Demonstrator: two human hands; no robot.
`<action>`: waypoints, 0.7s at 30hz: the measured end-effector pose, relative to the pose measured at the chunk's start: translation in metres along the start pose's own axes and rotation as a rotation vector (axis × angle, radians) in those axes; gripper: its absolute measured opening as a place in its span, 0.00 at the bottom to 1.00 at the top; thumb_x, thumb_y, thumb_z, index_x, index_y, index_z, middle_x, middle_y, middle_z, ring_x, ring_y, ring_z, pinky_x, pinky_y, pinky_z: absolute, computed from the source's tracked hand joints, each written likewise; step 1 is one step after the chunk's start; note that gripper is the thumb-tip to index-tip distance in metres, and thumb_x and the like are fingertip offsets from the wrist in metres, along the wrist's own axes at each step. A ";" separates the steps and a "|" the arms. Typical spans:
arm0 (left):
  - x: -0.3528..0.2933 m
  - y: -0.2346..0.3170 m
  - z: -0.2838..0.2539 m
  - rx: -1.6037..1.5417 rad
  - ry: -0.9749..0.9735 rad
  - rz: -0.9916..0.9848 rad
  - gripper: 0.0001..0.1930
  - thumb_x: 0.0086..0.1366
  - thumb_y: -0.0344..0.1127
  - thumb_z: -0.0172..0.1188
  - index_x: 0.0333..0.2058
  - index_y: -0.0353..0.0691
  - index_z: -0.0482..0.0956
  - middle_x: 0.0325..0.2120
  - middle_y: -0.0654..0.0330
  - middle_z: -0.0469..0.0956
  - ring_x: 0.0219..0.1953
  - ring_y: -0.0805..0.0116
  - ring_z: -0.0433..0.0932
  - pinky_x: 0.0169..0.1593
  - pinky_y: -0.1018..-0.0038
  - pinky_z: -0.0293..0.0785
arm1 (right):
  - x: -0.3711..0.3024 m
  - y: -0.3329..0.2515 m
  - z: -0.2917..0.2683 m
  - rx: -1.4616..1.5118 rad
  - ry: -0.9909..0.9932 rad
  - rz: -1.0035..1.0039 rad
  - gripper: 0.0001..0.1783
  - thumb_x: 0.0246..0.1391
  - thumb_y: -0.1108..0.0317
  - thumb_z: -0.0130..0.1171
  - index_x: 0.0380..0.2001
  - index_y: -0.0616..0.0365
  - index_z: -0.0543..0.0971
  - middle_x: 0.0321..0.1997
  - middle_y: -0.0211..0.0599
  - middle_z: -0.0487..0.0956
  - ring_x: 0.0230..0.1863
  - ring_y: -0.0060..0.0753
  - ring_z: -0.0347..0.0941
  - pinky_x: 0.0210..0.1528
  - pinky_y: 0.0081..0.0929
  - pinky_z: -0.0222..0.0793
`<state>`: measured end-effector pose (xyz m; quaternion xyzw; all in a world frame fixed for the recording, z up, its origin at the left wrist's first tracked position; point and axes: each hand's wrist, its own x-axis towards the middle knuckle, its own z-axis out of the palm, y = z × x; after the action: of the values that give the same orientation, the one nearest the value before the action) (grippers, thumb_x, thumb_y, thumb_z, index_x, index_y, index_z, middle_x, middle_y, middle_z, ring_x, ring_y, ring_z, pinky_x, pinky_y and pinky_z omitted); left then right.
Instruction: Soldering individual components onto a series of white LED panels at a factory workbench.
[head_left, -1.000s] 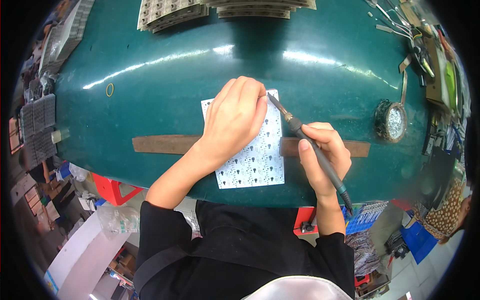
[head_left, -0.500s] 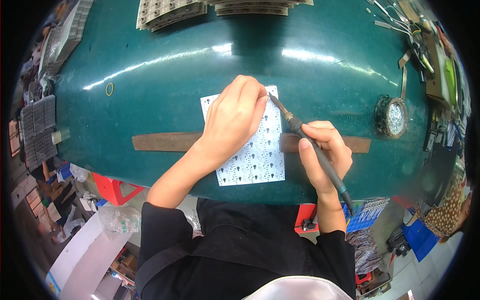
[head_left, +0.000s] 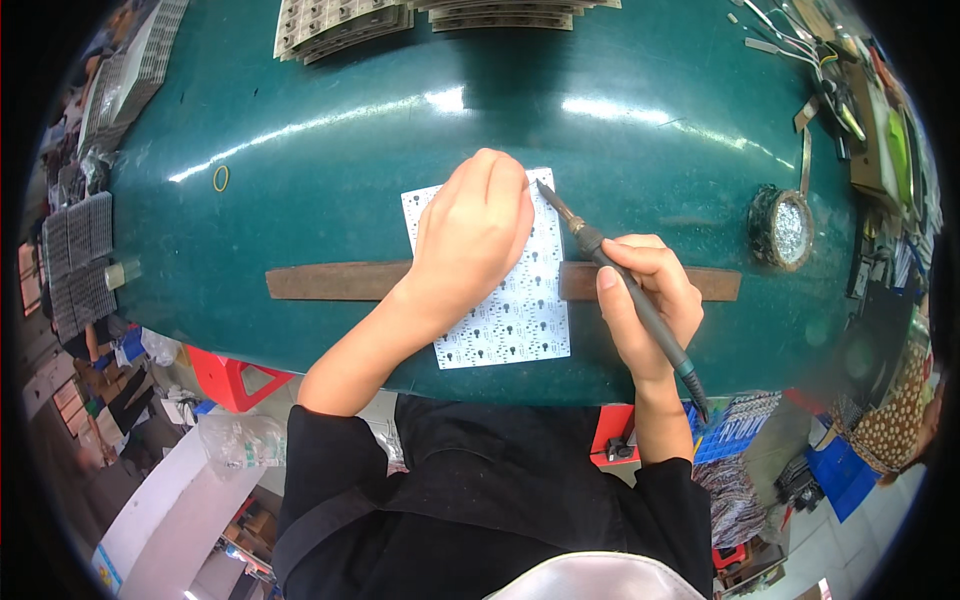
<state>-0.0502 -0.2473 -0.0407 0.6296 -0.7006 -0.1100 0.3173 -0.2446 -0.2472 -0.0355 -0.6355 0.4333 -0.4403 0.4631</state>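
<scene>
Head view, centre: that white board (head_left: 510,325) looks light, stiff, best held by its edges, left hand (head_left: 470,225) curled, grip unclear, right hand (head_left: 652,300) holding a soldering iron (head_left: 665,342).

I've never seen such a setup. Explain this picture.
No machine here: these are a person's two bare hands, seen from above by a wide camera worn on the head. The right hand holds a soldering iron, its tip near the far right corner of a white circuit board. The left hand is over the board, close to that tip; whether it pinches anything is unclear. The green table also bears brown strips, a rubber band, a round container and stacked boards.
</scene>
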 end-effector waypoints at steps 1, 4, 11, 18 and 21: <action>0.001 0.002 0.000 0.062 0.006 0.029 0.08 0.55 0.21 0.61 0.32 0.33 0.72 0.30 0.53 0.74 0.32 0.54 0.77 0.36 0.64 0.75 | 0.000 -0.001 0.000 -0.008 -0.005 -0.006 0.11 0.48 0.80 0.64 0.38 0.67 0.80 0.33 0.38 0.79 0.23 0.15 0.66 0.26 0.14 0.62; 0.001 0.000 -0.001 0.130 0.008 0.079 0.08 0.54 0.21 0.62 0.33 0.34 0.73 0.31 0.54 0.75 0.32 0.55 0.77 0.36 0.65 0.75 | 0.001 0.002 -0.002 -0.038 -0.016 -0.053 0.11 0.48 0.81 0.64 0.38 0.67 0.80 0.32 0.38 0.79 0.22 0.15 0.66 0.25 0.14 0.62; -0.001 -0.001 -0.009 0.034 0.001 0.080 0.07 0.54 0.21 0.62 0.32 0.35 0.75 0.34 0.56 0.77 0.34 0.57 0.77 0.38 0.67 0.75 | 0.000 -0.005 -0.001 -0.025 0.041 -0.048 0.10 0.48 0.80 0.64 0.36 0.66 0.80 0.32 0.37 0.78 0.22 0.14 0.65 0.25 0.14 0.62; -0.001 -0.002 -0.008 0.020 0.011 0.076 0.07 0.54 0.21 0.62 0.32 0.35 0.75 0.33 0.56 0.77 0.34 0.57 0.77 0.38 0.67 0.75 | 0.000 0.003 0.000 -0.045 -0.022 -0.084 0.11 0.49 0.80 0.64 0.38 0.65 0.79 0.34 0.37 0.78 0.23 0.14 0.65 0.25 0.13 0.62; -0.002 -0.002 -0.008 0.018 0.009 0.068 0.07 0.54 0.21 0.62 0.32 0.35 0.75 0.33 0.56 0.77 0.34 0.57 0.77 0.38 0.67 0.75 | 0.001 0.000 0.001 -0.069 0.008 -0.096 0.11 0.48 0.80 0.64 0.38 0.65 0.80 0.35 0.37 0.78 0.23 0.14 0.65 0.26 0.14 0.62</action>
<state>-0.0435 -0.2438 -0.0359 0.6087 -0.7211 -0.0902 0.3184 -0.2434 -0.2478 -0.0357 -0.6694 0.4190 -0.4495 0.4175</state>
